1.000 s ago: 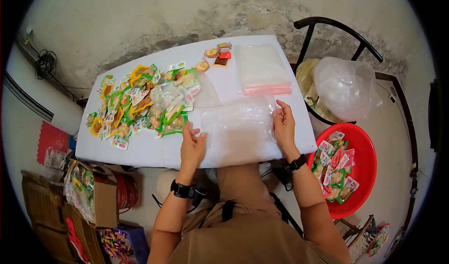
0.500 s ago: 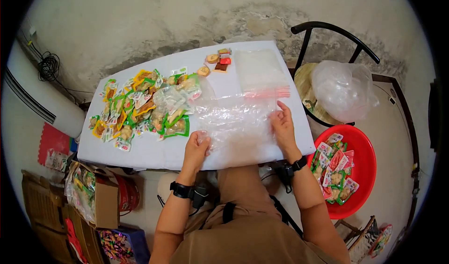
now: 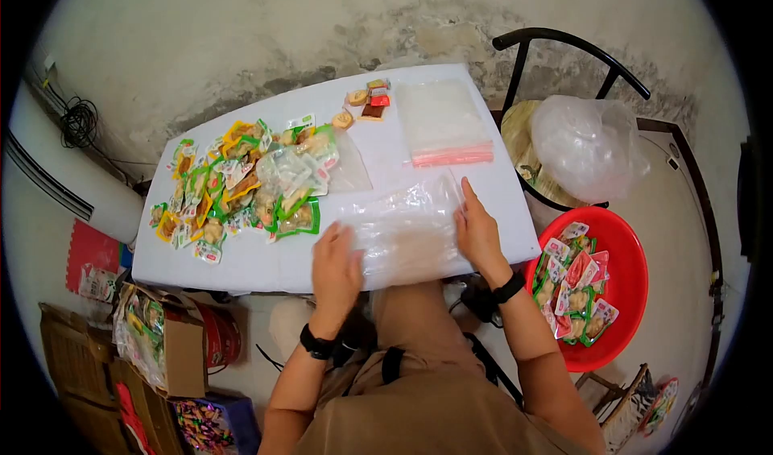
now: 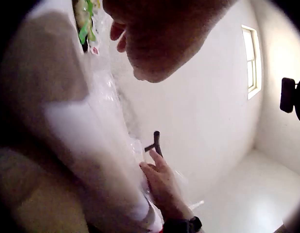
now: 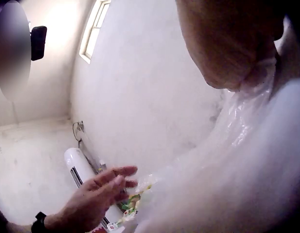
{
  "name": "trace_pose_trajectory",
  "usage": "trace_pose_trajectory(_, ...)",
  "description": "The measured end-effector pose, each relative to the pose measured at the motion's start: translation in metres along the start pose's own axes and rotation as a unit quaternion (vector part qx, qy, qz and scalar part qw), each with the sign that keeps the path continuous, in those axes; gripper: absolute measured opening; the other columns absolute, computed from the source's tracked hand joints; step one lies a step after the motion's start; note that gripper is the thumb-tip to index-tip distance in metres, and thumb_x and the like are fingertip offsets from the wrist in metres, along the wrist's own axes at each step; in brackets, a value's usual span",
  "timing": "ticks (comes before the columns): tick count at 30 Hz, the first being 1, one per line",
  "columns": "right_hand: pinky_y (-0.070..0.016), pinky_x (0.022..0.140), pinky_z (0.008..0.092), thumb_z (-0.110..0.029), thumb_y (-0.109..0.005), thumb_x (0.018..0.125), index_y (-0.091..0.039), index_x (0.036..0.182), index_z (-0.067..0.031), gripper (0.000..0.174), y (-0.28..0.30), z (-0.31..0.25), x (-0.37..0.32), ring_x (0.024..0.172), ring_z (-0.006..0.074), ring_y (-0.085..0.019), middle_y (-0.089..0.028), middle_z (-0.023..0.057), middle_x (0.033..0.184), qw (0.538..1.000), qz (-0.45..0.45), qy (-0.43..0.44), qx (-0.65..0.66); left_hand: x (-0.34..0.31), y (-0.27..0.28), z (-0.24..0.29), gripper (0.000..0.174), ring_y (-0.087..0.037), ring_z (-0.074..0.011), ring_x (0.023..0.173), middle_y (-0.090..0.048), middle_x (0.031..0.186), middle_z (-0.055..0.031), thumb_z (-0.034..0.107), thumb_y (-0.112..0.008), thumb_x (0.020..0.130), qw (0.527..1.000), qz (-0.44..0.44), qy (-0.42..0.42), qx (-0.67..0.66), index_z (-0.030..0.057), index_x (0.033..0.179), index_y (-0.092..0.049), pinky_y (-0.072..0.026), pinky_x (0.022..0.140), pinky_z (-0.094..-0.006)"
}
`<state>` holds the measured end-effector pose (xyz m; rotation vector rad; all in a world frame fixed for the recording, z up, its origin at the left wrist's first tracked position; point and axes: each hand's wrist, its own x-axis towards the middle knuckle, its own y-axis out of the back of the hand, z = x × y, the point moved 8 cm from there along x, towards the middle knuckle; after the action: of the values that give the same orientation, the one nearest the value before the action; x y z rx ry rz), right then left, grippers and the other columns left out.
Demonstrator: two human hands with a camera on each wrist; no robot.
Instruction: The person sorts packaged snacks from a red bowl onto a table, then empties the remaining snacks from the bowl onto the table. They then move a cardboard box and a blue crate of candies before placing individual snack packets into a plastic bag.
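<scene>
A clear plastic bag [image 3: 407,233] lies at the table's front edge between the two hands. The left hand [image 3: 336,274], blurred, is at the bag's left side with its fingers loosely bent; the right wrist view shows that hand [image 5: 99,196] with its fingers spread and nothing in them. At the bag's right edge the right hand [image 3: 480,233] has its fingers extended and touches the plastic. In the left wrist view the right hand [image 4: 164,187] is beside the plastic's far end.
Food packets [image 3: 241,177] are heaped on the table's left. Flat clear bags [image 3: 443,117] with pink edges and small snacks [image 3: 373,99] lie at the back. A red basin [image 3: 628,294] of packets and a chair [image 3: 576,32] bearing a plastic bundle [image 3: 584,145] stand right.
The left hand has come off the bag's left edge and turned inward. The right hand's fingers have straightened along the right edge, and the bag has drawn narrower and more wrinkled.
</scene>
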<state>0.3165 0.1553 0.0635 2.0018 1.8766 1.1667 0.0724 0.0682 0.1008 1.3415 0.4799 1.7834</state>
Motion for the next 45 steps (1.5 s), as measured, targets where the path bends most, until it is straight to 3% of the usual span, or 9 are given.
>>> trace_pose_trajectory(2, -0.0469, 0.063, 0.0352, -0.001, -0.053, 0.079, -0.032, 0.133, -0.0075, 0.059, 0.0, -0.004, 0.0, 0.069, 0.032, -0.058, -0.058, 0.0171, 0.085, 1.0, 0.004, -0.021, -0.007, 0.002, -0.029, 0.036, 0.046, -0.038, -0.0358, 0.117, -0.044, 0.124, -0.0195, 0.013, -0.059, 0.077, 0.982, -0.115, -0.117, -0.094, 0.0065, 0.121, -0.046, -0.0327, 0.094, -0.0468)
trace_pose_trajectory(6, -0.0474, 0.062, 0.0363, -0.001, -0.055, 0.077, -0.036, 0.13, -0.0062, 0.057, 0.002, -0.003, 0.001, 0.065, 0.0322, -0.058, -0.058, 0.0168, 0.086, 0.997, 0.005, -0.014, -0.082, -0.018, -0.087, 0.052, 0.05, -0.026, -0.036, 0.126, -0.03, 0.137, -0.0163, 0.029, -0.054, 0.082, 0.956, -0.272, -0.11, 0.022, 0.0091, 0.126, -0.042, -0.0246, 0.091, -0.063)
trace_pose_trajectory(9, -0.0475, 0.065, 0.0369, -0.004, -0.057, 0.075, -0.04, 0.127, -0.0065, 0.054, 0.002, 0.005, 0.001, 0.075, 0.0329, -0.058, -0.056, 0.018, 0.098, 0.978, -0.076, -0.075, -0.178, -0.024, -0.086, 0.053, 0.053, -0.024, -0.0369, 0.127, -0.027, 0.138, -0.0155, 0.031, -0.053, 0.082, 0.948, -0.3, -0.101, 0.04, 0.0097, 0.129, -0.038, -0.0232, 0.092, -0.0626)
trace_pose_trajectory(12, -0.0445, 0.074, 0.0436, -0.01, -0.055, 0.078, -0.04, 0.126, -0.0063, 0.05, 0.005, -0.026, 0.006, 0.095, 0.0349, -0.052, -0.05, 0.0176, 0.111, 0.979, 0.001, 0.074, -0.191, -0.016, -0.081, 0.05, 0.056, -0.022, -0.0375, 0.127, -0.027, 0.139, -0.0149, 0.033, -0.054, 0.082, 0.956, -0.27, -0.111, 0.037, 0.0104, 0.131, -0.036, -0.0225, 0.093, -0.0625)
trace_pose_trajectory(14, -0.0348, 0.09, 0.0494, -0.016, -0.057, 0.078, -0.041, 0.125, -0.0065, 0.051, -0.024, -0.06, -0.003, 0.117, 0.0358, -0.037, -0.04, 0.0187, 0.127, 0.961, -0.093, 0.206, -0.162, 0.001, -0.082, 0.048, 0.057, -0.022, -0.0376, 0.128, -0.027, 0.139, -0.0149, 0.033, -0.054, 0.082, 0.961, -0.251, -0.108, 0.028, 0.0103, 0.13, -0.036, -0.0216, 0.094, -0.0624)
trace_pose_trajectory(24, -0.0124, 0.101, 0.0582, -0.055, -0.048, 0.079, -0.033, 0.134, -0.0128, 0.071, -0.046, -0.007, 0.006, 0.132, 0.0355, -0.013, -0.022, 0.0189, 0.14, 0.938, -0.208, 0.048, -0.273, 0.026, -0.104, -0.011, 0.063, -0.016, -0.0367, 0.131, -0.023, 0.141, -0.0147, 0.044, -0.051, 0.082, 0.958, -0.274, -0.044, 0.078, 0.0123, 0.134, -0.033, -0.0158, 0.097, -0.0619)
trace_pose_trajectory(39, -0.0203, 0.097, 0.0598, -0.05, -0.059, 0.073, -0.034, 0.132, -0.0084, 0.076, -0.017, -0.035, -0.009, 0.129, 0.0368, -0.019, -0.024, 0.0206, 0.139, 0.941, -0.212, 0.142, -0.22, -0.023, -0.034, 0.002, 0.074, -0.023, -0.0345, 0.128, -0.026, 0.139, -0.0177, 0.032, -0.07, 0.068, 0.949, -0.301, -0.091, 0.029, 0.0102, 0.131, -0.036, -0.025, 0.098, -0.054)
trace_pose_trajectory(42, -0.026, 0.096, 0.0563, -0.04, -0.067, 0.069, -0.036, 0.13, -0.0087, 0.076, -0.014, -0.04, -0.039, 0.129, 0.0339, -0.023, -0.027, 0.0193, 0.137, 0.901, -0.32, 0.195, -0.22, -0.041, -0.028, -0.004, 0.068, -0.026, -0.0318, 0.128, -0.029, 0.138, -0.016, 0.024, -0.069, 0.069, 0.93, -0.331, -0.159, 0.034, 0.0105, 0.129, -0.039, -0.0277, 0.097, -0.0516)
trace_pose_trajectory(45, -0.0303, 0.096, 0.0525, -0.026, -0.068, 0.07, -0.041, 0.125, -0.0089, 0.063, 0.001, -0.024, -0.042, 0.127, 0.0312, -0.029, -0.033, 0.0168, 0.134, 0.927, -0.293, 0.163, -0.167, -0.041, -0.02, -0.004, 0.048, -0.04, -0.0298, 0.119, -0.045, 0.126, -0.0143, 0.012, -0.065, 0.072, 0.94, -0.261, -0.216, 0.037, 0.0085, 0.118, -0.05, -0.0367, 0.093, -0.0448)
